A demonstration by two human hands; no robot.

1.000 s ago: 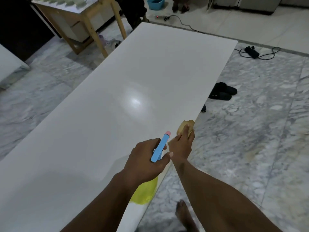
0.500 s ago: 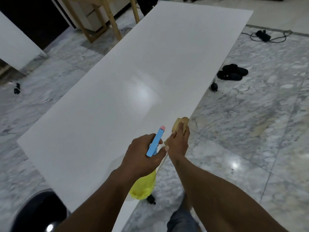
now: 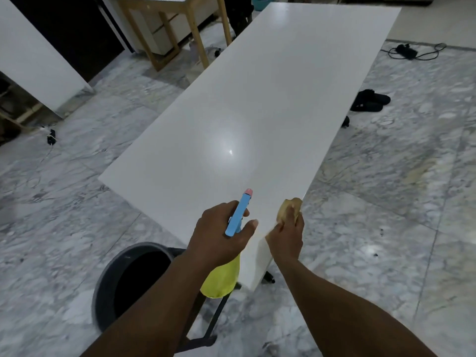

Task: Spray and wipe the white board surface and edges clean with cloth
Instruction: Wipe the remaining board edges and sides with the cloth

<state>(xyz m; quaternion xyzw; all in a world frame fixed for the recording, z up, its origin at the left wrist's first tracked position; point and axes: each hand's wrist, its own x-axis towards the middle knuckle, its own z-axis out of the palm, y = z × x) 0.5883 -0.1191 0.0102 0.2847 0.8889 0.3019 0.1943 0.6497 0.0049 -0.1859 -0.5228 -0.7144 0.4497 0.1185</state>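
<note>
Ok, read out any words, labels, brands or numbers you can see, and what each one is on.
No readable text anywhere in view.
The spray bottle in the left hand shows no label on its visible side.
The white board and the cloth in the right hand are plain.

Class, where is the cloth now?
In the head view, the cloth is held by the right hand against the white board, on its right edge by the near corner.

Plain glossy white board (image 3: 257, 112), spray bottle (image 3: 238, 215) yellow with blue head and pink tip, tan cloth (image 3: 283, 208), grey-veined marble floor (image 3: 386, 215), black slippers (image 3: 369, 100) at two o'clock.
</note>
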